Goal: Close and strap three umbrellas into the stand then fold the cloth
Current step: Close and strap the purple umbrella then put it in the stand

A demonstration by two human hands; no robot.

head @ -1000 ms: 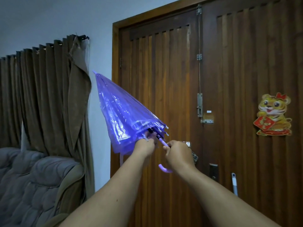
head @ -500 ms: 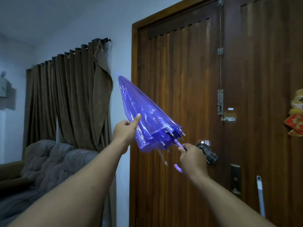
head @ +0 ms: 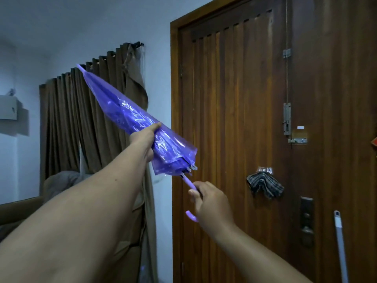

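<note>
The left hand (head: 145,139) wraps the purple umbrella (head: 130,117) around its gathered canopy; the right hand (head: 212,203) grips the curved handle, fingers apparently curled. The canopy lies collapsed, tip pointing up-left.

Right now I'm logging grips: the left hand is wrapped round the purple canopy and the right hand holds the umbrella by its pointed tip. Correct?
Not quite. The left hand does grip the canopy of the purple umbrella, but the right hand holds the curved handle at the lower end, not the tip. The head view shows the pointed tip free, aimed up toward the curtain.
</note>
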